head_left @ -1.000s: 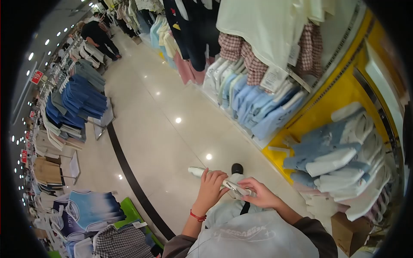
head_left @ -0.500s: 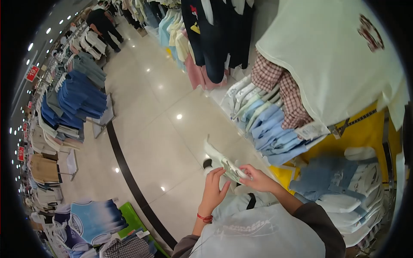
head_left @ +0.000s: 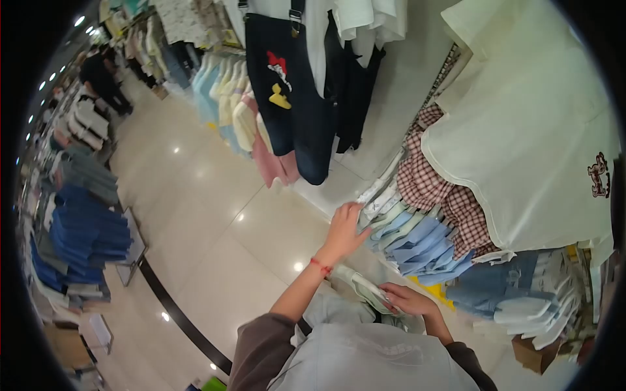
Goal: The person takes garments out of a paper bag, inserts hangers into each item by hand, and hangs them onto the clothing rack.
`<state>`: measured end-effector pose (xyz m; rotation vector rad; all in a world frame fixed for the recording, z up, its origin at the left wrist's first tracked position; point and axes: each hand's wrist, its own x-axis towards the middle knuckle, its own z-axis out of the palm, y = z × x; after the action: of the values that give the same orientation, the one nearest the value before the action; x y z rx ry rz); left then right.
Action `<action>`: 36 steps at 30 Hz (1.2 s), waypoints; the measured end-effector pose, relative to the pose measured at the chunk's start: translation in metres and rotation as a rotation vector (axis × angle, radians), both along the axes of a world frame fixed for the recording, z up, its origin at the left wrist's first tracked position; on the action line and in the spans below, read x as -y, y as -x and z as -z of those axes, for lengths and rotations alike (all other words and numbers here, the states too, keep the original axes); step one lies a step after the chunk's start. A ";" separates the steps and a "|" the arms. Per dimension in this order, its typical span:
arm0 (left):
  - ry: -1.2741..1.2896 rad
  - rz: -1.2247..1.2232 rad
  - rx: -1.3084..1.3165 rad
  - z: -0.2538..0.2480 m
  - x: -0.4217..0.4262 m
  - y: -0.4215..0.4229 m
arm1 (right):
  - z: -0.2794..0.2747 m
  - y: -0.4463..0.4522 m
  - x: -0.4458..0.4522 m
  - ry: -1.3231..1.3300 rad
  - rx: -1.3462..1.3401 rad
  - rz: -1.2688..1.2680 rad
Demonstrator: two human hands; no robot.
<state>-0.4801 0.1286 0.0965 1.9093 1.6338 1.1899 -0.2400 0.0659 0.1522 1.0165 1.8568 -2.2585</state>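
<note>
My right hand (head_left: 409,300) is closed on a pale green garment (head_left: 365,289) that seems to be on a white hanger, held low in front of my body. My left hand (head_left: 345,229), with a red bracelet at the wrist, reaches out to the near end of a row of hanging shirts. Its thumb and fingers are apart, at the edge of a white patterned shirt (head_left: 380,202). Behind that one hang light blue shirts (head_left: 420,242) and pale green ones. Whether the left fingertips press on the fabric is hard to make out.
A large cream top (head_left: 521,143) and a red checked garment (head_left: 427,179) hang over the row. Dark overalls (head_left: 280,85) hang ahead. Folded denim (head_left: 486,287) lies lower right. Blue clothes (head_left: 88,225) fill a rack across the tiled aisle (head_left: 215,221). A person (head_left: 104,81) stands far off.
My left hand has left the pale green garment and moved up and forward to the hanging row. The right hand keeps hold, now lower and further right. My view has turned right.
</note>
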 end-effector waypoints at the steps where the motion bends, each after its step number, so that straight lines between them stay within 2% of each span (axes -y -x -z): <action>1: 0.031 0.040 -0.021 0.009 -0.022 -0.003 | 0.001 0.002 0.003 0.025 -0.010 0.022; 3: 0.095 0.061 -0.144 0.027 -0.063 -0.016 | 0.003 -0.001 0.015 0.078 -0.032 0.080; 6: 0.206 0.097 -0.359 0.047 -0.101 -0.030 | -0.010 0.008 0.035 -0.011 0.138 0.101; 7: 0.253 0.100 -0.431 0.051 -0.111 -0.036 | -0.010 0.008 0.037 -0.013 0.117 0.126; 10: -0.022 0.106 -0.386 0.063 -0.118 -0.052 | -0.013 0.011 0.042 -0.030 0.019 0.215; 13: -0.215 0.403 0.214 0.039 -0.129 -0.073 | -0.004 0.016 0.040 0.095 0.123 0.224; 15: -0.289 0.323 0.450 -0.003 -0.127 -0.088 | 0.003 0.026 0.038 0.109 0.081 0.298; 17: -0.142 0.658 0.650 -0.041 -0.149 -0.098 | 0.007 0.033 0.036 0.091 0.058 0.366; 20: -0.127 0.897 0.511 -0.046 -0.156 -0.147 | 0.003 0.047 0.027 0.040 0.074 0.487; 22: 0.071 0.961 0.383 -0.074 -0.132 -0.135 | 0.013 0.047 0.020 0.015 0.101 0.608; 23: 0.295 0.999 0.205 -0.081 -0.123 -0.123 | 0.019 0.046 0.018 0.002 0.113 0.671; 25: 0.024 0.939 0.315 -0.036 -0.123 -0.125 | 0.032 0.042 0.015 0.049 0.103 0.765; 27: 0.058 0.769 0.237 -0.010 -0.133 -0.097 | 0.035 0.041 -0.002 0.062 0.084 0.797; 29: 0.064 0.521 0.131 -0.009 -0.138 -0.055 | 0.036 0.047 -0.007 0.080 0.065 0.781; 31: -0.033 0.206 0.119 0.011 -0.151 -0.034 | 0.037 0.053 -0.017 0.102 0.032 0.665; 34: 0.171 0.254 0.107 0.046 -0.162 -0.012 | 0.043 0.061 -0.028 0.159 -0.060 0.428; 36: 0.354 0.519 0.186 0.073 -0.172 -0.009 | 0.041 0.064 -0.034 0.228 -0.126 0.226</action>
<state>-0.4710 0.3002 0.0232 1.7755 1.0695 0.7771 -0.3041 0.0998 0.1117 1.1187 1.5442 -2.6450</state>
